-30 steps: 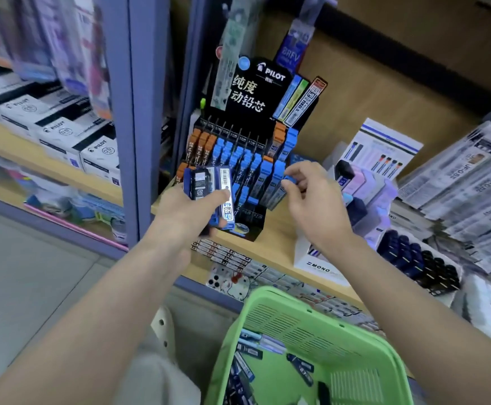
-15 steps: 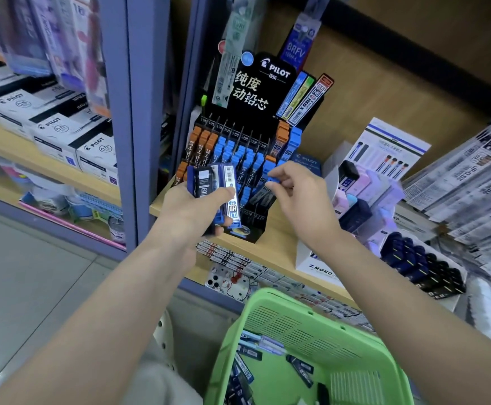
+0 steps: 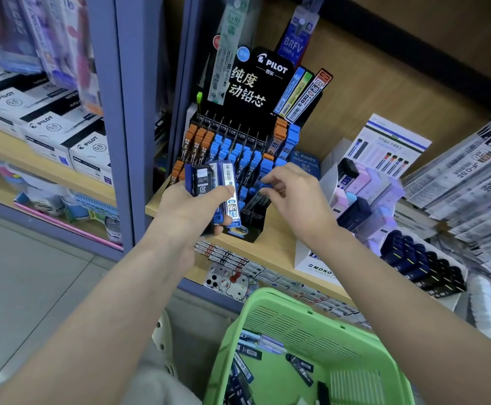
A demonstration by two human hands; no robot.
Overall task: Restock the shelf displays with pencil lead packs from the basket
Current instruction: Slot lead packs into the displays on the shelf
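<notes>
At 6 o'clock in the view sits the green basket [image 3: 285, 323]. Loose packs [image 3: 300, 367] lie flat on its floor, their long axes pointing every which way.

Above it, towards 11 o'clock, the left hand [image 3: 185, 213] grips a stack [image 3: 213, 185] of lead packs, thumb curled across the front one and fingers wrapped behind. The stack stands nearly upright, its long axis running from 6 to 12 o'clock and tipped slightly away towards the display. The front pack's white label reads "0.7 HB" along its length, with the "0.7" at the lower end. The stack is in the air just in front of the display's lower left rows.

At 1 o'clock from the basket, the right hand [image 3: 295, 197] reaches in from the right with its fingers curled. Thumb and fingertips pinch the top of a blue-capped pack [image 3: 263, 182] in the display's front rows. That pack stands on end in its slot, cap up and leaning back like its neighbours.

Beyond the hands, the black Pilot display [image 3: 256, 83] stands on the wooden shelf [image 3: 273, 247]. Its stepped rows hold upright packs, orange caps at 9 o'clock and blue caps across the rest.

At 3 o'clock of the display is a white Mono box [image 3: 320, 266]. Well off at 9 o'clock, white Pilot boxes [image 3: 48, 127] fill a neighbouring shelf.
</notes>
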